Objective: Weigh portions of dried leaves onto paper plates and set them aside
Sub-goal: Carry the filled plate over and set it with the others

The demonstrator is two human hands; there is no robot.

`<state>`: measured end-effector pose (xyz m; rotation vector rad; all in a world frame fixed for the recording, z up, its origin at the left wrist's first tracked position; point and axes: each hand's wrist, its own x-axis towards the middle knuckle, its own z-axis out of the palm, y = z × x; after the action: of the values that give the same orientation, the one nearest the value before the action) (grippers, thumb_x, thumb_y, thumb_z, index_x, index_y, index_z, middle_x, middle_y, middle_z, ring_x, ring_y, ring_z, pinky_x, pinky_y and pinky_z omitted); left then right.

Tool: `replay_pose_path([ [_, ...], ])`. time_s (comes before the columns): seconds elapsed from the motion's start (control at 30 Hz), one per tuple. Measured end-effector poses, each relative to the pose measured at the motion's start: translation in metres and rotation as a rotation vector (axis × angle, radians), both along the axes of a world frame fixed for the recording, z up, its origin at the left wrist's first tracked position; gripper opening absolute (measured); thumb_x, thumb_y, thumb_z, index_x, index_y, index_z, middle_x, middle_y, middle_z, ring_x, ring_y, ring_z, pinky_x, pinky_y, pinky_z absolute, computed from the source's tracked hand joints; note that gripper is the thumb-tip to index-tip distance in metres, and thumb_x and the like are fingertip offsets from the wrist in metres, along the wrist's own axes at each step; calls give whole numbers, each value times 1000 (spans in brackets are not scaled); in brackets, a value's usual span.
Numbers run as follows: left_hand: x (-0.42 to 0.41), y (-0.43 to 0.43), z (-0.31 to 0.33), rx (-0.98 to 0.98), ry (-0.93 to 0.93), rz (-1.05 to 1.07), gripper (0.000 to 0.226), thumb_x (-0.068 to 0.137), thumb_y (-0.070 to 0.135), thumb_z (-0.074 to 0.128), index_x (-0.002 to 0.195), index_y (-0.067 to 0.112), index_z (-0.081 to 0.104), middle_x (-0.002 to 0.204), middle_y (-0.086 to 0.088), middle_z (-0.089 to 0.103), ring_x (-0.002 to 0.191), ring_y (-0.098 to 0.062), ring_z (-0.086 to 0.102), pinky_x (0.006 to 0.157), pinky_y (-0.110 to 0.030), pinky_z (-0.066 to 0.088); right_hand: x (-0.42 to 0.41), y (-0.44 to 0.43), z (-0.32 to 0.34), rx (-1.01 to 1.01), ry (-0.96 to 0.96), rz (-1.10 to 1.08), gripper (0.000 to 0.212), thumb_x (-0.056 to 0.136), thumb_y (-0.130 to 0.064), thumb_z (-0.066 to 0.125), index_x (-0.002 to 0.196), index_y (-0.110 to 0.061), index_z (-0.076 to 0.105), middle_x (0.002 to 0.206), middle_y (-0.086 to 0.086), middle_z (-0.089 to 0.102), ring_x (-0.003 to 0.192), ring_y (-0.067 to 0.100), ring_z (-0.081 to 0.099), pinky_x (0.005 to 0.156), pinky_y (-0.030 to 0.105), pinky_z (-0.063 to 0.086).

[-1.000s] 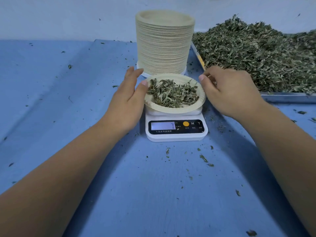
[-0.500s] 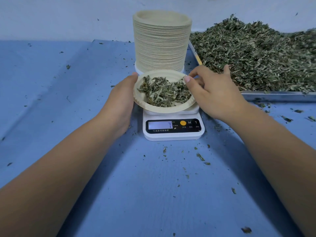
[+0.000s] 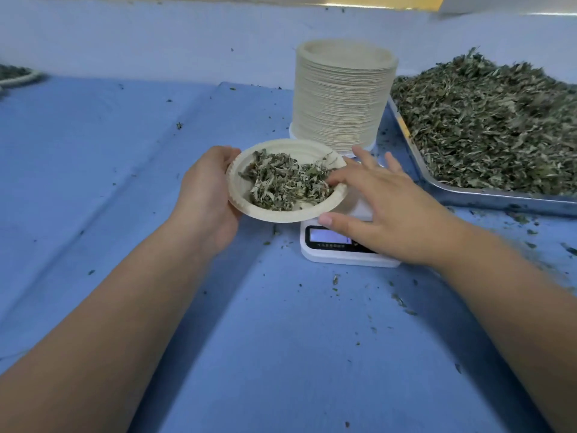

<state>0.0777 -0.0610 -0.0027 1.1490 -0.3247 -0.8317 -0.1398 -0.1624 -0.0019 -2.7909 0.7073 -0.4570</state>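
1. Holding the paper plate (image 3: 271, 216) by its left rim, the left hand (image 3: 207, 195) is seen clamped on it, the thumb laid against the rim and the fingers hidden beneath.
2. The plate is kept slightly tilted, to the left of the scale (image 3: 345, 256), with only its right edge over the scale's left side; whether that edge touches the platform cannot be told.
3. A loose portion of dried leaves (image 3: 285, 184) is carried in the plate's hollow.
4. The right hand (image 3: 385, 214) is spread flat over the scale, its fingers straight and apart; nothing is gripped by it. One fingertip is laid on the leaves at the plate's right rim, and the thumb is stretched just beside the plate's near edge.
5. The scale's display is partly covered by the right hand, and its reading cannot be made out.
6. A tall stack of paper plates (image 3: 343, 95) is set just behind the scale.
7. A metal tray (image 3: 468, 200), heaped with a pile of leaves (image 3: 487, 126), is placed to the right of the stack.
8. Everything is laid on a blue cloth (image 3: 125, 157), over which leaf crumbs are scattered.
9. At the far left edge, another filled plate (image 3: 17, 79) is seen blurred, well apart from the scale.
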Motion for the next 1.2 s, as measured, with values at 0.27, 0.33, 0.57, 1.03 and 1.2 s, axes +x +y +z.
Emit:
replay_pose_path([
  [0.27, 45, 23, 15, 15, -89, 86, 13, 97, 18, 53, 97, 12, 65, 89, -5, 61, 81, -21, 62, 80, -38, 54, 53, 36, -8, 23, -104, -25, 69, 86, -81, 32, 128, -30, 50, 142, -6, 53, 154, 18, 13, 125, 45, 5],
  [0.33, 63, 33, 15, 24, -116, 108, 17, 97, 18, 53, 100, 10, 68, 92, -8, 64, 83, -23, 65, 84, -43, 56, 70, 46, -8, 15, -86, -13, 68, 85, -81, 34, 128, -31, 50, 140, -4, 54, 154, 18, 14, 126, 46, 5],
  [0.57, 120, 73, 6, 2, -145, 178, 18, 97, 19, 53, 97, 12, 69, 72, 1, 71, 74, -19, 70, 90, -48, 57, 134, 70, -12, 3, -55, 60, 71, 82, -84, 31, 128, -33, 51, 140, -8, 54, 153, 18, 18, 125, 49, 11],
  [1.03, 222, 151, -13, 1, 15, 316, 17, 97, 19, 51, 105, 10, 63, 73, -6, 71, 64, -22, 72, 59, -34, 60, 260, 110, -21, 17, 18, 262, 72, 81, -83, 34, 126, -30, 51, 133, -6, 57, 142, 23, 32, 116, 41, 24],
  [1.2, 264, 193, -14, 27, 123, 456, 36, 102, 24, 44, 125, 4, 62, 133, -21, 65, 120, -36, 66, 100, -52, 53, 317, 135, -22, 35, -7, 365, 65, 81, -78, 42, 122, -30, 55, 123, -6, 58, 126, 17, 39, 98, 31, 34],
])
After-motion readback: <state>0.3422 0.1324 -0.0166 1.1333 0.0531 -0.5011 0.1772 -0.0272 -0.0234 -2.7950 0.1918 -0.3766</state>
